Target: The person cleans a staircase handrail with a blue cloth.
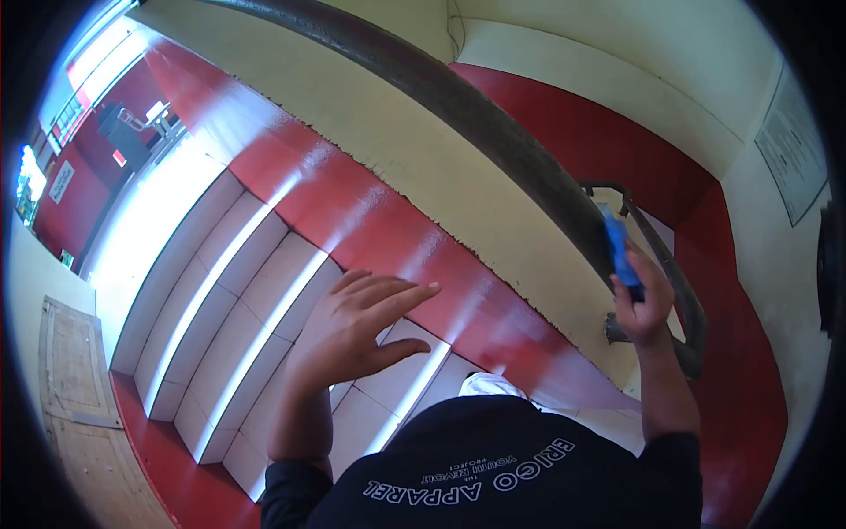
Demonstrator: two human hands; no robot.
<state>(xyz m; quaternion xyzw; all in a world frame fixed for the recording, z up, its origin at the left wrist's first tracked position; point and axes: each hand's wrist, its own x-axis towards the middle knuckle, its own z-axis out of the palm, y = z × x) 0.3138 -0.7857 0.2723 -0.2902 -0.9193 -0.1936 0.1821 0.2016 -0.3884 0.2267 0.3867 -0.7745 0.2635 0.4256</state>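
My right hand (645, 300) is closed around a blue hand tool (619, 245) with a pale tip and a dark lower end; its exact kind is not clear. The tool lies against the dark handrail (529, 163), near where the rail bends at its lower end. My left hand (357, 331) hangs in the air over the stairs, fingers stretched out and thumb apart, with nothing in it. Below it are tiled steps (238, 335) beside a red painted band (370, 207) on the stair wall.
A bracket (614, 329) joins the rail to the cream wall (423, 141). A framed sheet (793, 141) hangs on the right wall. A wooden panel (79, 361) stands at the lower left. White cloth (491, 385) shows beyond my black shirt (493, 467).
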